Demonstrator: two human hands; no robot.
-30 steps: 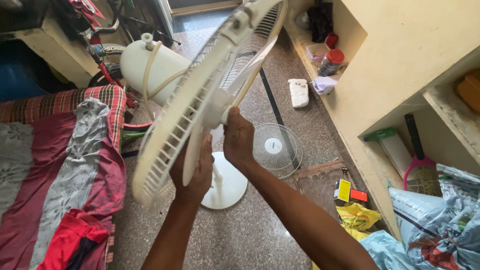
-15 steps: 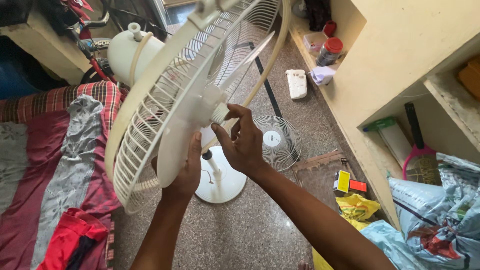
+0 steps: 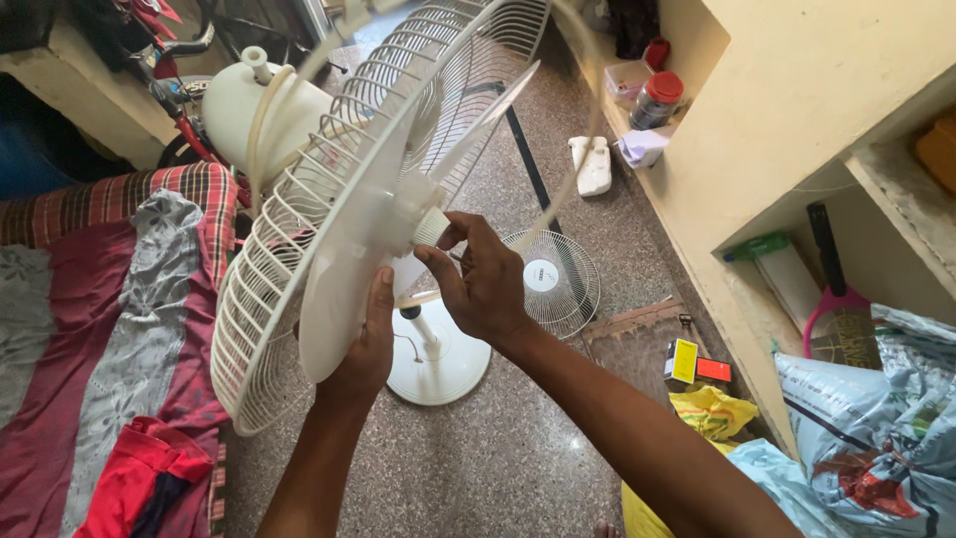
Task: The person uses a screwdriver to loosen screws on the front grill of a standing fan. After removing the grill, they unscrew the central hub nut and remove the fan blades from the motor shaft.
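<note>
Right hand [image 3: 485,284] fingers pinched around fan hub cap [image 3: 430,227]; left hand [image 3: 360,349] clasping translucent blade [image 3: 344,289] beneath.

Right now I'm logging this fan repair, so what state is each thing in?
White pedestal fan rear grille: tilted, front guard off.
Translucent white fan blade: on the hub, held by left hand.
White hub cap: pinched by right hand.
Round white wire front guard: detached, flat on the floor.
Red-lidded jar: closed, upright.
</note>
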